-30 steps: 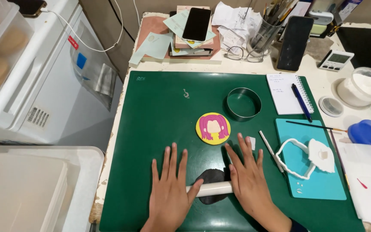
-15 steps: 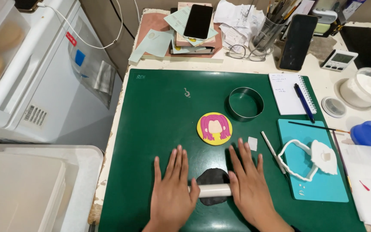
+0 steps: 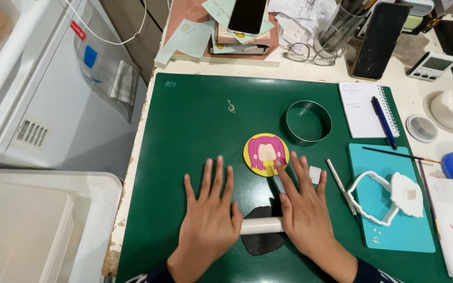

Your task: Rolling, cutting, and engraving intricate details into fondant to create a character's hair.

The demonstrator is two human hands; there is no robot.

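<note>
We noted both hands flat and open on the green mat (image 3: 195,131), fingers spread, palms pressing down on a white rolling pin (image 3: 261,226). The left hand (image 3: 209,220) covered the pin's left end; the right hand (image 3: 305,212) covered its right end. Neither hand was curled around anything; they bore on the pin from above.

The pin lay crosswise over a flat black patch of paste (image 3: 263,238), near the mat's front edge, between the two wrists. The patch showed above and below the pin.

Just beyond the right hand's fingertips we logged a yellow disc (image 3: 266,154) carrying a pink-haired face shape; the index fingertip reached its lower edge, though we could not tell whether it touched. A round metal cutter ring (image 3: 308,122) stood behind the disc, apart from it. A small white square (image 3: 315,174) and a slim metal tool (image 3: 341,187) lay just right of the right hand.

Farther right, a blue board (image 3: 394,230) held white cut-out pieces (image 3: 394,196). Behind it sat a notepad (image 3: 360,107) with a blue pen (image 3: 383,122) on it. A thin brush (image 3: 394,154) lay across the board's top edge. A dark phone (image 3: 247,15) rested on a stack of papers at the back of the table.
</note>
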